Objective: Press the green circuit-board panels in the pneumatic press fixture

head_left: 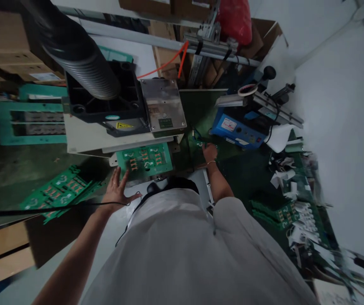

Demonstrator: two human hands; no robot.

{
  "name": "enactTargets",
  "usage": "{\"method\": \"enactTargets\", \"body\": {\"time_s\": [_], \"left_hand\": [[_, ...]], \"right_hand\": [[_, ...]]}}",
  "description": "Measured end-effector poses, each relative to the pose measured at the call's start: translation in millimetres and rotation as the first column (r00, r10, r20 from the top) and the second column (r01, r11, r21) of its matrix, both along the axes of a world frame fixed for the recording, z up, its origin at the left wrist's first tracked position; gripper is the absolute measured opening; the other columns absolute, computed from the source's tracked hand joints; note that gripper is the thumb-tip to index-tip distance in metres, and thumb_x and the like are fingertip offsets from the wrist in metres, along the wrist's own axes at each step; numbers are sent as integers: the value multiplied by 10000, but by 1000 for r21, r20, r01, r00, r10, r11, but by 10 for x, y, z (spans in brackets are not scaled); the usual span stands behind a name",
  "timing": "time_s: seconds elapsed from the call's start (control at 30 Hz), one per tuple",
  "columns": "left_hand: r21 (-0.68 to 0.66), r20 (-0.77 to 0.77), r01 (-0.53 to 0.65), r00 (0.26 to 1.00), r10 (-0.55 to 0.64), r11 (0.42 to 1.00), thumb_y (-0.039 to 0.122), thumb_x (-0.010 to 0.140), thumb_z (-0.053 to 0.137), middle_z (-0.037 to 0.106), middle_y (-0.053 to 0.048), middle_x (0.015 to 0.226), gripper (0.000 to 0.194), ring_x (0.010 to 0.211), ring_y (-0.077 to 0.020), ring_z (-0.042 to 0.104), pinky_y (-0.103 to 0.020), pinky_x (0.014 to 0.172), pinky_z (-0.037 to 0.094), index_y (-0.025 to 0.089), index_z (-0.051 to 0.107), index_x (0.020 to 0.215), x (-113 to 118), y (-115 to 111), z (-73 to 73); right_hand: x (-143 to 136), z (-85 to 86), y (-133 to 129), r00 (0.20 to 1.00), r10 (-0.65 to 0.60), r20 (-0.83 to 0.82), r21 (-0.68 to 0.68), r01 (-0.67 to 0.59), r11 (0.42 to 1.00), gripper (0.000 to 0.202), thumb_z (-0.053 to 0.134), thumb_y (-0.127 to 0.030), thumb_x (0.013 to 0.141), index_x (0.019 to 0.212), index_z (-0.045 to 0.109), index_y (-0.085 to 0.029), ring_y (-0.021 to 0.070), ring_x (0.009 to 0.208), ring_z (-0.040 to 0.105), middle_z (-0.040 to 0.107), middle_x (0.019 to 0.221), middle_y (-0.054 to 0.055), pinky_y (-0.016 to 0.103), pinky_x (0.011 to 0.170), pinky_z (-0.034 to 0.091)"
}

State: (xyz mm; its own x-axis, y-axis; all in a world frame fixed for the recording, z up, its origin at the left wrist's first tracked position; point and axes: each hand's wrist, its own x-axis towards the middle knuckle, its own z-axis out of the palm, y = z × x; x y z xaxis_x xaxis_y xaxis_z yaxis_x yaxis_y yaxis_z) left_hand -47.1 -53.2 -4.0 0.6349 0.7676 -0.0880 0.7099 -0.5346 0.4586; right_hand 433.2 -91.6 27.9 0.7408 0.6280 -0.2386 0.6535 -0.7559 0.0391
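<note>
A green circuit board panel (149, 157) lies flat in front of the machine, under the metal box. My left hand (117, 189) is at the panel's near left corner, fingers spread, holding nothing; a black cable passes by its wrist. Over to the right, my right hand (210, 152) is on the dark green bench, beside a small dark item with wires (197, 137). Its fingers are curled, and what they hold, if anything, is too small to make out. A stack of similar green panels (59, 190) rests on the bench at the left.
The machine (106, 97) with a thick black hose stands behind the panel. A blue device (237, 129) with a tape roll on top sits at the back right. Green frames (6, 125) lie at the far left. More boards (283, 215) and white parts are at the right.
</note>
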Motion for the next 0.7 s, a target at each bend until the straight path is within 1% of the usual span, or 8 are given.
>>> {"method": "enactTargets", "body": {"time_s": [0.03, 0.1, 0.13, 0.2, 0.33, 0.47, 0.6, 0.7], "left_hand": [[10, 12, -3, 1000, 3, 1000, 601, 765, 765, -53, -165, 1788, 1267, 1629, -442, 111, -606, 1287, 268, 282, -32, 1696, -3, -34, 3], [12, 19, -11, 1000, 10, 1000, 600, 759, 781, -28, -170, 1788, 1291, 1623, -456, 126, -633, 1274, 279, 302, -55, 1697, -9, -75, 5], [8, 14, -16, 1000, 16, 1000, 600, 763, 781, -5, -177, 1787, 1288, 1620, -464, 131, -648, 1265, 285, 302, -53, 1699, -12, -83, 4], [6, 10, -18, 1000, 18, 1000, 606, 775, 775, 22, -193, 1783, 1269, 1615, -474, 130, -662, 1253, 292, 292, -31, 1704, -19, -85, 0], [17, 12, -13, 1000, 12, 1000, 616, 772, 786, 11, -192, 1783, 1269, 1617, -468, 127, -643, 1259, 290, 287, -3, 1710, -36, -68, -4], [11, 10, -22, 1000, 22, 1000, 630, 773, 785, 47, -181, 1784, 1273, 1619, -454, 146, -634, 1260, 300, 298, -9, 1711, -44, -60, -3], [6, 6, -28, 1000, 28, 1000, 636, 773, 776, 89, -181, 1781, 1254, 1620, -447, 159, -627, 1257, 314, 288, 22, 1712, -51, -50, 4], [8, 16, -9, 1000, 9, 1000, 642, 783, 765, 95, -205, 1775, 1221, 1614, -454, 181, -620, 1257, 315, 257, 71, 1711, -82, -17, 27]], "right_hand": [[35, 2, -72, 998, -68, -2, -5, 68, 998, 457, 513, -440, 1068, 1249, 694, -61, 301, 1162, 682, 712, 1226, 236, 399, 960, 536], [64, -19, -161, 980, -197, -32, -17, 196, 980, 512, 585, -492, 1024, 1226, 714, -40, 347, 1181, 679, 703, 1232, 279, 441, 975, 530], [65, -37, -180, 969, -243, -54, -23, 242, 970, 527, 628, -509, 996, 1214, 724, -38, 362, 1189, 676, 703, 1227, 290, 460, 989, 523], [56, -74, -182, 954, -288, -86, -26, 287, 958, 515, 681, -496, 962, 1204, 734, -46, 373, 1202, 669, 704, 1218, 299, 492, 1019, 506], [67, -107, -144, 940, -325, -105, -34, 324, 946, 431, 699, -397, 945, 1231, 728, -75, 362, 1218, 665, 702, 1247, 284, 534, 1058, 481], [98, -86, -139, 934, -335, -127, -67, 328, 942, 411, 683, -368, 945, 1244, 727, -90, 348, 1190, 682, 717, 1223, 263, 538, 1041, 494], [88, -49, -148, 945, -307, -112, -76, 300, 951, 399, 647, -357, 958, 1229, 742, -80, 349, 1135, 706, 735, 1165, 266, 507, 995, 531], [62, 6, -170, 966, -249, -63, -66, 245, 967, 387, 629, -359, 965, 1147, 768, -47, 351, 1064, 728, 749, 1068, 276, 455, 922, 557]]}}
